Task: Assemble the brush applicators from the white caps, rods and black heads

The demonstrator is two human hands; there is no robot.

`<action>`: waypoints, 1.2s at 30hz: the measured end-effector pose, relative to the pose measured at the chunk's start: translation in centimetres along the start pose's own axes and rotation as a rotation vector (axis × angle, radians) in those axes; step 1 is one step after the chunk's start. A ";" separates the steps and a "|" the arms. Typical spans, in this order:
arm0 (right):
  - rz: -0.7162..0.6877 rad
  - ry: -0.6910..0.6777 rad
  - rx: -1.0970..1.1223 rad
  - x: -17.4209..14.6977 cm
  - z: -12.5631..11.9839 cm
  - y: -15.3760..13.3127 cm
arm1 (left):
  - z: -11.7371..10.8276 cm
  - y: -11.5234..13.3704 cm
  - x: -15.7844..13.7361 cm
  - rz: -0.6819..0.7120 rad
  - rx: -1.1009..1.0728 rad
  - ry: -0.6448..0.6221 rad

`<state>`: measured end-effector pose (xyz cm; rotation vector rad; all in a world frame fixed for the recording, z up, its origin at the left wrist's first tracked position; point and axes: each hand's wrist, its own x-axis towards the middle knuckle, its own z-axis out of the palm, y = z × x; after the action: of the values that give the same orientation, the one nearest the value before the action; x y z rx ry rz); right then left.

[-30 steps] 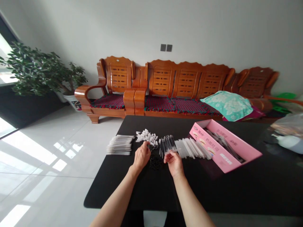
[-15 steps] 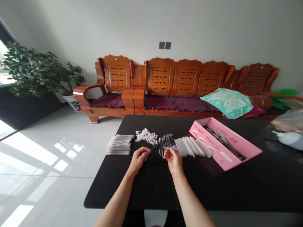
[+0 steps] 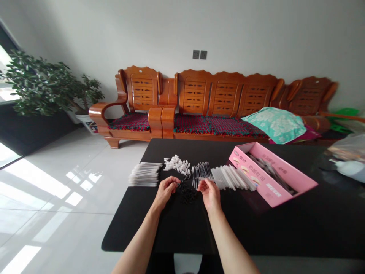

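My left hand (image 3: 165, 191) is closed in a pinch at the left edge of a heap of small black pieces (image 3: 188, 195); what its fingertips hold is too small and dark to make out. My right hand (image 3: 210, 195), palm partly up, grips a thin whitish pen barrel (image 3: 203, 179) lying roughly level and pointing left. Just beyond the hands lie dark pen refills (image 3: 202, 170) in a bunch. To their right is a row of translucent pen barrels (image 3: 232, 177). White caps (image 3: 177, 164) form a loose pile, left of which whitish pens (image 3: 145, 175) lie stacked.
An open pink box (image 3: 264, 186) with dark slim items inside stands on the black table (image 3: 256, 232), right of the barrels. A plastic bag (image 3: 352, 148) is at the far right. Behind the table runs a wooden sofa (image 3: 194, 91); a potted plant (image 3: 82, 95) stands left.
Both hands keep nearly the same place and grip. The whole view has shifted very slightly.
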<state>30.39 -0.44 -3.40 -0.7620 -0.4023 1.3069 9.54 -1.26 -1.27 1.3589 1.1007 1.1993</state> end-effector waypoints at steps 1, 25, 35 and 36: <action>-0.001 0.000 0.001 0.0 0.0 0.0 | 0.0 -0.1 0.1 0.003 -0.006 0.001; -0.019 -0.015 -0.108 -0.3 0.3 0.3 | 3.5 0.1 1.3 0.031 0.129 0.103; -0.005 -0.033 -0.109 -0.6 0.6 0.1 | 10.5 -1.9 0.9 0.188 -0.041 -0.010; -0.006 -0.035 -0.103 -0.6 0.6 0.1 | 10.8 -1.8 1.0 0.190 -0.030 -0.018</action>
<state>29.80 -0.88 -2.97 -0.8245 -0.5026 1.3031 20.32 -1.16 -3.37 1.4733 0.9535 1.3326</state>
